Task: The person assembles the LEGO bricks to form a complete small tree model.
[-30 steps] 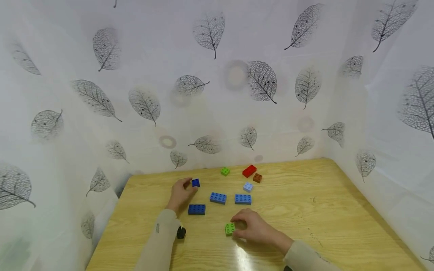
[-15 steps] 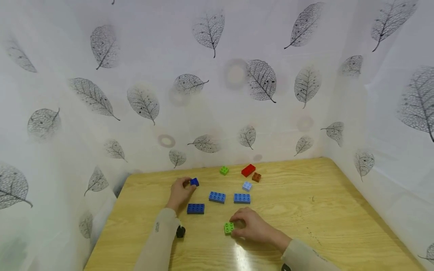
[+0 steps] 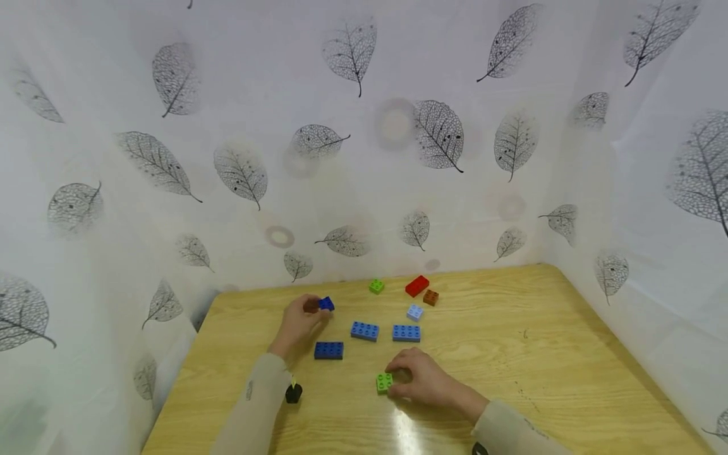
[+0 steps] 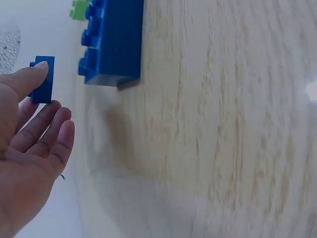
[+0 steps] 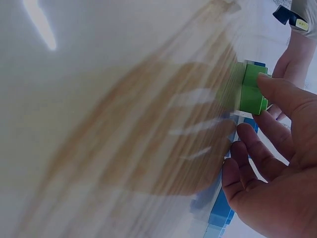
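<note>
Near the table's back left, my left hand [image 3: 298, 322] pinches a small dark blue toy brick [image 3: 327, 304] between thumb and fingers. In the left wrist view this brick [image 4: 44, 84] appears raised off the tabletop, studs facing away from the palm side. My right hand [image 3: 426, 379] holds a green four-stud brick [image 3: 384, 383] at the front middle, thumb on one side and forefinger on the other. The right wrist view has that green brick [image 5: 251, 89] low at the table surface, with the remaining fingers loosely bent beside it.
Between the hands lie a long dark blue brick [image 3: 328, 351] and two lighter blue ones, left [image 3: 364, 331] and right [image 3: 406, 333]. Farther back are a pale blue brick [image 3: 414, 312], a brown one [image 3: 431, 297], a red one [image 3: 418, 285] and another green one [image 3: 376, 286]. A leaf-printed curtain [image 3: 364, 189] encloses the table.
My left hand has taken hold of the small dark blue brick, which has turned and risen slightly; the left forearm has shifted left. My right hand stays at the green brick.
</note>
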Demonstrator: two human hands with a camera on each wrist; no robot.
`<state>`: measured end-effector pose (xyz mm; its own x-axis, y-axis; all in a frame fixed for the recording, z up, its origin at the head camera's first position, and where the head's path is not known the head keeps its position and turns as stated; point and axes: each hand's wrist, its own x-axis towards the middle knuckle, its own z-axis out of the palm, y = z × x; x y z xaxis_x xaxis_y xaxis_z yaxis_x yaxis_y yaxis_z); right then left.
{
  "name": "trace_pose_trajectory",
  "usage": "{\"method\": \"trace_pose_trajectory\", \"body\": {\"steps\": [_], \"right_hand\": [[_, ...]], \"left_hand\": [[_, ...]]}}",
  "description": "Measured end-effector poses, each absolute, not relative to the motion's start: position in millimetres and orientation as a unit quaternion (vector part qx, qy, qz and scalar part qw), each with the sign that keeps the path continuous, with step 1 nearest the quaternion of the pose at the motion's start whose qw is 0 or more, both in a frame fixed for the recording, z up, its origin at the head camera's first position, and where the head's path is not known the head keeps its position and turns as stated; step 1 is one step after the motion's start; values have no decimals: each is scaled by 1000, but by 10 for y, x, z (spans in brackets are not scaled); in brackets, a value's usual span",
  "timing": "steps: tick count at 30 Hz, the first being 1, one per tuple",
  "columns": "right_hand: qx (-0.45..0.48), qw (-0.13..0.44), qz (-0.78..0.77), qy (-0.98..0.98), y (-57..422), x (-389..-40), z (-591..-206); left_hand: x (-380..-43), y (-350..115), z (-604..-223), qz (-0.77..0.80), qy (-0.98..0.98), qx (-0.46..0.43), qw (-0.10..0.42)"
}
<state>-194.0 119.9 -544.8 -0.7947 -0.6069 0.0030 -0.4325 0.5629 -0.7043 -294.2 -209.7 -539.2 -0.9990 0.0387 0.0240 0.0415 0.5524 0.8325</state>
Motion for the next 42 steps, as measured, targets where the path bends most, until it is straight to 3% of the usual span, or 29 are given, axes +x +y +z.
{"method": "trace_pose_trajectory", "body": {"steps": [5,25,30,35,42], "right_hand": [[-297,114,-359,877,1201,-1932,-5449],[-333,82,-385,857,1260,-1973,-5592],[-357,59,-374,854,1281,-2039,-5732],[-335,85,-379,858,1255,-2013,-5623],[-353,64,-373,855,1275,-2036,-5698]], "left_hand": [[-2894,-2075,-5323,-459,-886,-60,29],[-2466,-1818,-5092,-469,-870,-146,43],[-2390,-1762,-5090,-468,-867,-169,37],[-2311,-1694,-5101,-461,-867,-186,26],[-2212,-1625,-5140,-460,-867,-192,-1]]}}
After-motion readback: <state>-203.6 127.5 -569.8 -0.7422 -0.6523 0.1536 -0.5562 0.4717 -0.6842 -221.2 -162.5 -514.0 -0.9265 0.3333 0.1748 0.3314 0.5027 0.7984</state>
